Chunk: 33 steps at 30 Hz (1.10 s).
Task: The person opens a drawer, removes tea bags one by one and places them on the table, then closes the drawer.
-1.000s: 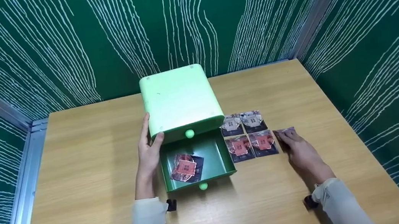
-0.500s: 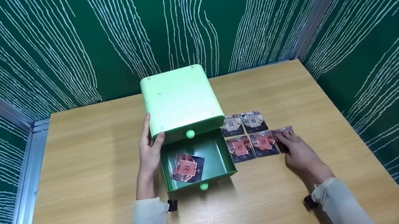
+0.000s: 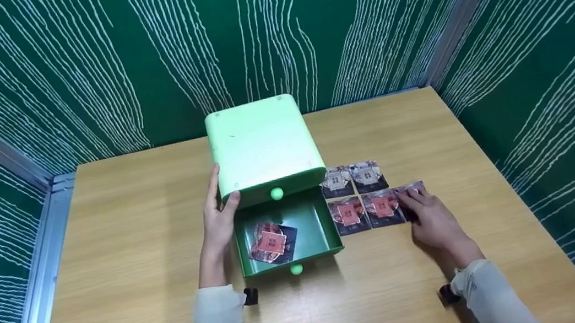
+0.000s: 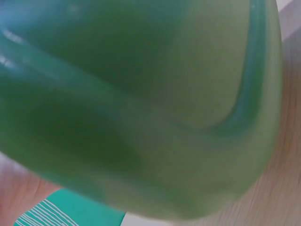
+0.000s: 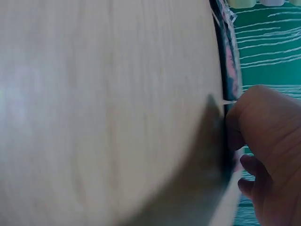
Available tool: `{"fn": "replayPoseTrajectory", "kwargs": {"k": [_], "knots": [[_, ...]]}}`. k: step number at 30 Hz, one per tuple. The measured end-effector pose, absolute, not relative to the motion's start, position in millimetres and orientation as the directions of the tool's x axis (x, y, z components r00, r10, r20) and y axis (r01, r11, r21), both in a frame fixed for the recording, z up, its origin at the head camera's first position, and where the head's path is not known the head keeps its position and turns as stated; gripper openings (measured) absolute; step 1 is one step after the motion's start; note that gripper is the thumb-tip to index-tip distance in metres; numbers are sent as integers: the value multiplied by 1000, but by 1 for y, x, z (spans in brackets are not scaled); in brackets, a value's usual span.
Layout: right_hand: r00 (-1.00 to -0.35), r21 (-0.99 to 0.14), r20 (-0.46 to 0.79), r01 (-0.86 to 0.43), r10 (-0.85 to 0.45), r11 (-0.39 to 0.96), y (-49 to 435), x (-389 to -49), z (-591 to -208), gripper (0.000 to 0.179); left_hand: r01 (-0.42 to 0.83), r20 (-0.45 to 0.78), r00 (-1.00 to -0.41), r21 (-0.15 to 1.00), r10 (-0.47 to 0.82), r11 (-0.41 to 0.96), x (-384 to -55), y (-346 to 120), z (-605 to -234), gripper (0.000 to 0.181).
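My left hand [image 3: 218, 223] grips the front left corner of a light green two-drawer box [image 3: 263, 142], thumb on its front edge and fingers along its side. The lower drawer [image 3: 316, 235] is pulled out, with overlapping red-labelled packets [image 3: 270, 242] lying in it. To the right, my right hand [image 3: 437, 219] holds another flat packet [image 3: 416, 187] down on the table by its edge, covering most of it. This packet sits right against a red-labelled packet [image 3: 383, 207], the second in the front row. In the right wrist view, the thumb and bent fingers [image 5: 249, 165] are at the packet.
Another red-labelled packet [image 3: 349, 214] lies beside the drawer. Two grey-labelled packets [image 3: 368, 175] form a row behind. The wooden table [image 3: 127, 249] meets green walls [image 3: 168, 60] with white wavy lines at the back and sides.
My right hand has slid its packet a little left, closing the gap to the red-labelled packet beside it. My left hand has stayed on the box.
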State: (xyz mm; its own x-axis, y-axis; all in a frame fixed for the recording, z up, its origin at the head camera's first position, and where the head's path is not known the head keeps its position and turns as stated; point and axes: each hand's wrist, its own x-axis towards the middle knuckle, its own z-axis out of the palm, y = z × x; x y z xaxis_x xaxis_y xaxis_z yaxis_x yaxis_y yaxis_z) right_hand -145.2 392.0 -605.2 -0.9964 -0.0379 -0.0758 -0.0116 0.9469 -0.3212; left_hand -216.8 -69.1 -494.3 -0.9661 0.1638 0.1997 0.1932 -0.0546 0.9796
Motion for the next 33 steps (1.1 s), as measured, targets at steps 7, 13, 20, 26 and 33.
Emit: {"fn": "replayPoseTrajectory", "kwargs": {"k": [7,13,20,26,33], "knots": [[-962,-350,198,-248,-188,903,345,-134,-561,55,193,199,-967,980,161,-53,-217,-70,-496,69],[-815,-374,428,-554,-392,744,280,-142,-518,40,206,210,-965,978,154,-45,-216,-75,-495,69],[-669,-552,277,-698,-690,456,178,-154,-468,17,205,209,-968,978,136,-45,-216,-81,-495,69],[-539,-578,57,-704,-840,413,134,-188,-475,20,213,219,-966,975,135,-60,-219,-78,-496,67],[-479,-611,-133,-649,-868,452,129,-213,-511,56,227,230,-960,973,160,-37,-219,-73,-498,67]]}}
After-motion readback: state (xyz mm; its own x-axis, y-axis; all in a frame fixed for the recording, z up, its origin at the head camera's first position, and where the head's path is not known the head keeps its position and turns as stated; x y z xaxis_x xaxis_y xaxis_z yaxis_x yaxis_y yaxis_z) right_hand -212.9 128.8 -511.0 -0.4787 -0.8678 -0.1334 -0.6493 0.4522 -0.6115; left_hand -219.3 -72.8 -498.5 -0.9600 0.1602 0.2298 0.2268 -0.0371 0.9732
